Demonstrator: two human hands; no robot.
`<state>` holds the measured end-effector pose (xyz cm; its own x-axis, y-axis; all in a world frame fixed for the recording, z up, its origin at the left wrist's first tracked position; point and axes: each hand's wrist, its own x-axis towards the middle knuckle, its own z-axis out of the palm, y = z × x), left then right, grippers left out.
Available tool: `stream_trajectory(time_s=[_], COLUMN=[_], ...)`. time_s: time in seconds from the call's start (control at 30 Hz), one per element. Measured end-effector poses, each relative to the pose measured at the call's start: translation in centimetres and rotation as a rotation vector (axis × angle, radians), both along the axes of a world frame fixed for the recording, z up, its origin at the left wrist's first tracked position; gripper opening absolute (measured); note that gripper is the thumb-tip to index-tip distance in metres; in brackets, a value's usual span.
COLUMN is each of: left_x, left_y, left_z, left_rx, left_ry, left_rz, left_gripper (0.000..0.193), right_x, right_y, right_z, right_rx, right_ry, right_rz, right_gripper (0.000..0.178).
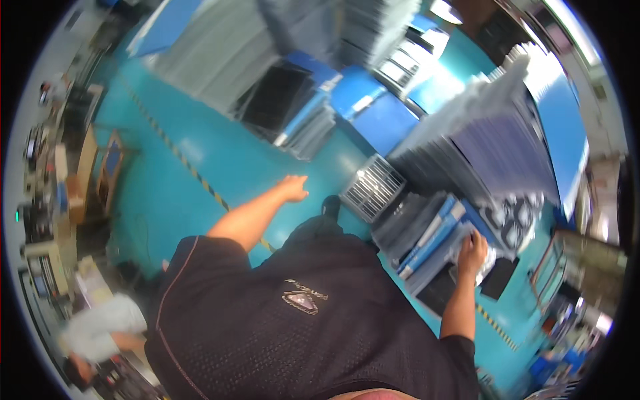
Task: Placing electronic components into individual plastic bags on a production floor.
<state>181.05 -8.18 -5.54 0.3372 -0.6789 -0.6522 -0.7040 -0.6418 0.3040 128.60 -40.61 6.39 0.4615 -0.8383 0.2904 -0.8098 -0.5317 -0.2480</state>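
Note:
My left hand [293, 188] is held out over the green floor, with nothing in it and its fingers partly stretched. To the right, my right hand [473, 253] has its fingers curled on a shiny clear plastic bag [490, 259]; blur hides what the bag contains. Close to that hand lies a low stack of grey sheets or trays [408, 230], with blue pieces [432, 233] among them. A dark flat panel [500, 279] is just beyond the bag.
A grey slatted crate [373, 189] stands ahead of my feet. Tall grey stacks [497, 143] rise at the right, and more [220, 57] at the far left. Blue boxes [377, 113] sit between them. A yellow-black floor line [177, 153] runs at left; a person [107, 327] is by the benches.

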Motion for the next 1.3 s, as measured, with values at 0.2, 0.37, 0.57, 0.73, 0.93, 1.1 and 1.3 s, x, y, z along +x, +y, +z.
stream_trajectory(time_s=[0.2,0.37,0.57,0.73,0.93,1.1,1.3], left_x=[-13.6,-23.1,-31.3,-35.7,-41.2,-40.4,-32.1], left_y=[-8.7,-15.8,-20.3,-22.5,-26.2,-27.0,-27.0], left_z=[6.5,11.8,14.2,14.6,18.8,21.2,16.0], left_rx=[-0.114,-0.242,-0.267,-0.372,-0.514,-0.634,-0.801], left_ry=[0.345,0.474,0.569,0.785,1.445,1.470,1.209], left_rz=[-0.278,-0.373,-0.391,0.039,0.559,0.589,0.517], left_gripper=[0.067,0.066,0.064,0.057,0.028,0.021,0.021], right_x=[0.7,0.4,-0.6,-2.4,-1.4,-1.5,-1.2], right_y=[-1.3,-2.4,-4.3,-3.3,1.0,0.3,2.9], right_z=[0.8,0.9,0.0,1.0,8.5,13.7,14.4], right_rx=[-0.032,-0.006,0.096,-0.022,-0.278,-0.366,-0.254], right_ry=[-0.029,-0.056,0.166,-0.097,-0.457,-0.350,-0.314], right_rz=[0.103,0.114,0.140,0.145,0.281,0.494,0.784], right_gripper=[0.013,0.010,0.016,0.015,0.010,0.012,0.024])
